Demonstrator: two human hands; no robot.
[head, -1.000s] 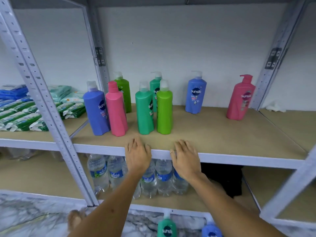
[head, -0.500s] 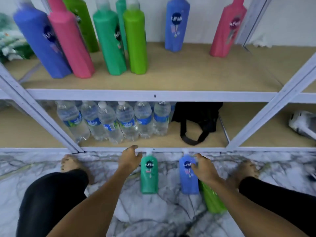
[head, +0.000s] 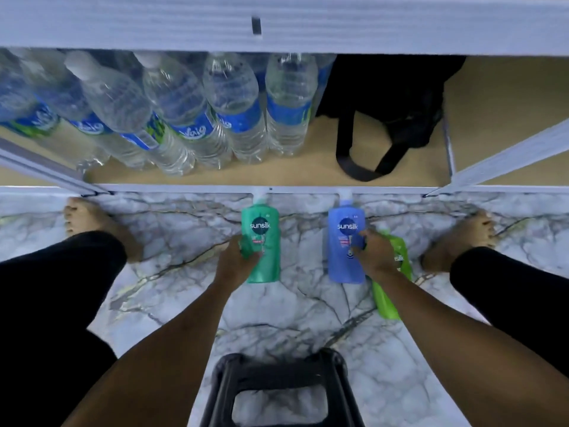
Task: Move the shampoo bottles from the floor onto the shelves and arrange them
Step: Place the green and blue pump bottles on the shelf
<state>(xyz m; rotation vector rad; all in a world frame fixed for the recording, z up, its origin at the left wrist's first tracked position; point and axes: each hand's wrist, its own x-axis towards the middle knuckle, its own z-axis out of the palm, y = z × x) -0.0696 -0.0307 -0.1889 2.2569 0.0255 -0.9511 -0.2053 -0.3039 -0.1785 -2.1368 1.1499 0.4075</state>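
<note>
Reaching down to the marble floor (head: 172,241), the left hand (head: 235,263) curls round the green shampoo bottle (head: 261,245) while the right hand (head: 374,254) grasps the blue shampoo bottle (head: 345,241). Both bottles stand below the bottom shelf (head: 277,175); a lime-green bottle (head: 397,272) lies just beside the blue one.

teal bottle (head: 264,241), blue bottle (head: 343,241) — veined marble floor (head: 308,303)

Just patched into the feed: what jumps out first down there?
Two shampoo bottles stand on the marble floor by the bottom shelf: the left hand grips the teal bottle, the right hand the blue bottle. A lime bottle waits behind the right hand.
</note>
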